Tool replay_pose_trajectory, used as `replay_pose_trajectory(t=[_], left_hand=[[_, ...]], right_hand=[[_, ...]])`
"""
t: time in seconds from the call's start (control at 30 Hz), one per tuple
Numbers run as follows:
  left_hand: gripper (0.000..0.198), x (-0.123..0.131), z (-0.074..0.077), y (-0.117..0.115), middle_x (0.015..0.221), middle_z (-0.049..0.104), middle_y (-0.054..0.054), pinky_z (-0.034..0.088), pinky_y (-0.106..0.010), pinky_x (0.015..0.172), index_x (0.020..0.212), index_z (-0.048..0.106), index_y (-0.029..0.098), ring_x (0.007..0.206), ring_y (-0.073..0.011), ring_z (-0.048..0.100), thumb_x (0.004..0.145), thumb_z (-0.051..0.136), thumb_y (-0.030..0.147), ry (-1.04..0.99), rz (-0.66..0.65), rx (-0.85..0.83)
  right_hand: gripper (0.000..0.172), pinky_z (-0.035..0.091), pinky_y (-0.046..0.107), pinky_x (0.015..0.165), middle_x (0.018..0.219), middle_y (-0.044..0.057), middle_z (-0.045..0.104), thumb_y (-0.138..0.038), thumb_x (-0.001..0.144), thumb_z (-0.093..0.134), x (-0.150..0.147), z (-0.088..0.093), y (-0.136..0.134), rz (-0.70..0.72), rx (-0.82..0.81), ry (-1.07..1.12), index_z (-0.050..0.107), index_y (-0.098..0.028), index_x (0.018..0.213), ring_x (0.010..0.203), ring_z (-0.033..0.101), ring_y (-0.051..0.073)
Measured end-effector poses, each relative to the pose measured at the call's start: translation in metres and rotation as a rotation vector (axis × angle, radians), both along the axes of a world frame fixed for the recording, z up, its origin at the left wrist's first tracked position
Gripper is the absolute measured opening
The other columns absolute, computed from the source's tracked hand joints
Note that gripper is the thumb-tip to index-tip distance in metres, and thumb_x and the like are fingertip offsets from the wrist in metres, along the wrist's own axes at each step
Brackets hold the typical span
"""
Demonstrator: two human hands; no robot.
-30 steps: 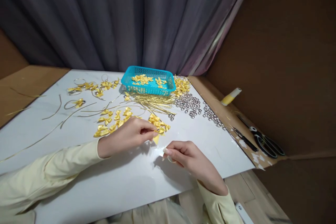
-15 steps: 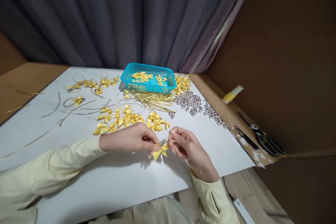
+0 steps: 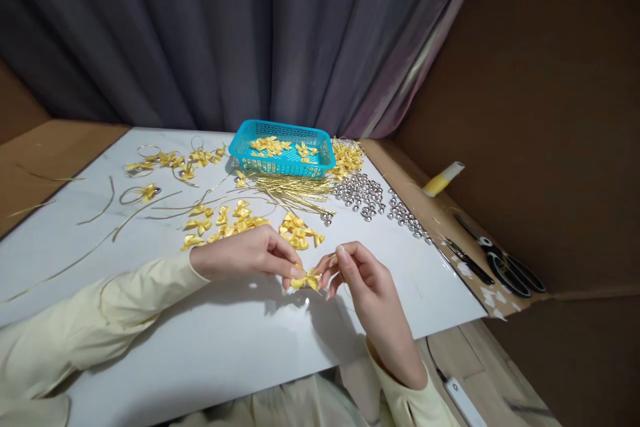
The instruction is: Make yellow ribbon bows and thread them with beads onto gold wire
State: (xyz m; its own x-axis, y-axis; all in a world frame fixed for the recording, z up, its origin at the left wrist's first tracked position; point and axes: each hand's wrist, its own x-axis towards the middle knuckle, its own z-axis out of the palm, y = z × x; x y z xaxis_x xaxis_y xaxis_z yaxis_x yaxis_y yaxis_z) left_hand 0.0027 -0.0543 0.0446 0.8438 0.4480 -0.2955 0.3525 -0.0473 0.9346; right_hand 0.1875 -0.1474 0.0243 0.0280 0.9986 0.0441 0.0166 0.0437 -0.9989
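Between thumb and fingers, my left hand [image 3: 263, 255] pinches a yellow ribbon bow [image 3: 306, 281] just above the white tabletop. My right hand [image 3: 370, 287] is closed beside the bow's right side, its thumb and forefinger on a thin gold cord [image 3: 332, 256]. Part of that cord seems to curve below the fingers, but most of it is hidden. Several loose yellow bows [image 3: 299, 233] lie just beyond my hands, and my left hand covers some of the group. Past them rests a bundle of gold cords [image 3: 295, 192].
A blue basket [image 3: 327, 165] with yellow bows stands at the back. Silver beads [image 3: 361, 192] spread to its right. Corded bows [image 3: 150, 192] and loose cords lie left. Scissors [image 3: 500, 270], a black-handled tool [image 3: 470, 260] and a yellow-white tube [image 3: 443, 179] are at right.
My right hand has turned and come closer to the bow, fingers now at its right side. The bow has tilted and sits slightly higher, still in my left hand.
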Motion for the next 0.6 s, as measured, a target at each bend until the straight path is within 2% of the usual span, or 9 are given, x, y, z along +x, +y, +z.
replay_pose_trajectory(t=[0.1, 0.23, 0.3, 0.43, 0.5, 0.6], left_hand=[[0.024, 0.002, -0.003, 0.000, 0.068, 0.063, -0.001, 0.035, -0.020, 0.062, 0.071, 0.071, 0.013, 0.063, -0.0110, 0.050, 0.080, 0.061, 0.033, -0.008, 0.041, 0.018], [0.022, 0.005, -0.009, -0.001, 0.067, 0.065, -0.001, 0.034, -0.020, 0.057, 0.069, 0.069, 0.013, 0.060, -0.0110, 0.051, 0.079, 0.061, 0.031, 0.016, 0.159, 0.109], [0.020, 0.003, -0.015, -0.001, 0.066, 0.066, -0.001, 0.034, -0.020, 0.055, 0.078, 0.067, 0.013, 0.059, -0.0118, 0.052, 0.078, 0.062, 0.032, 0.023, 0.241, 0.112], [0.034, -0.009, -0.031, 0.002, 0.062, 0.065, 0.000, 0.037, -0.021, 0.055, 0.102, 0.059, 0.012, 0.057, -0.0130, 0.053, 0.077, 0.063, 0.035, 0.046, 0.379, 0.075], [0.034, -0.018, -0.036, 0.004, 0.064, 0.066, -0.001, 0.040, -0.023, 0.062, 0.102, 0.058, 0.012, 0.062, -0.0139, 0.056, 0.077, 0.064, 0.034, 0.031, 0.414, 0.062], [0.025, -0.032, -0.034, 0.003, 0.068, 0.069, -0.003, 0.041, -0.023, 0.067, 0.094, 0.062, 0.013, 0.067, -0.0148, 0.058, 0.076, 0.066, 0.030, 0.018, 0.457, 0.043]], right_hand=[[0.029, 0.046, 0.024, 0.057, 0.072, 0.002, 0.063, -0.040, 0.093, 0.044, 0.003, -0.002, 0.002, 0.000, -0.001, -0.052, 0.053, -0.018, 0.076, 0.062, 0.057, 0.012], [0.022, 0.044, 0.025, 0.066, 0.081, 0.003, 0.063, -0.040, 0.091, 0.048, 0.008, -0.009, 0.009, 0.036, -0.036, -0.124, 0.052, -0.019, 0.084, 0.076, 0.058, 0.014], [0.021, 0.042, 0.025, 0.063, 0.079, 0.001, 0.061, -0.040, 0.087, 0.053, 0.009, -0.014, 0.012, 0.089, -0.084, -0.145, 0.051, -0.019, 0.089, 0.073, 0.057, 0.014], [0.029, 0.037, 0.024, 0.057, 0.067, -0.004, 0.058, -0.036, 0.079, 0.062, 0.010, -0.029, 0.019, 0.239, -0.164, -0.198, 0.047, -0.020, 0.098, 0.060, 0.052, 0.012], [0.028, 0.036, 0.024, 0.057, 0.066, -0.004, 0.057, -0.032, 0.078, 0.062, 0.009, -0.036, 0.022, 0.275, -0.169, -0.234, 0.048, -0.019, 0.099, 0.059, 0.050, 0.012], [0.020, 0.039, 0.026, 0.059, 0.067, -0.002, 0.058, -0.026, 0.080, 0.057, 0.010, -0.042, 0.025, 0.235, -0.144, -0.320, 0.051, -0.019, 0.097, 0.060, 0.051, 0.013]])
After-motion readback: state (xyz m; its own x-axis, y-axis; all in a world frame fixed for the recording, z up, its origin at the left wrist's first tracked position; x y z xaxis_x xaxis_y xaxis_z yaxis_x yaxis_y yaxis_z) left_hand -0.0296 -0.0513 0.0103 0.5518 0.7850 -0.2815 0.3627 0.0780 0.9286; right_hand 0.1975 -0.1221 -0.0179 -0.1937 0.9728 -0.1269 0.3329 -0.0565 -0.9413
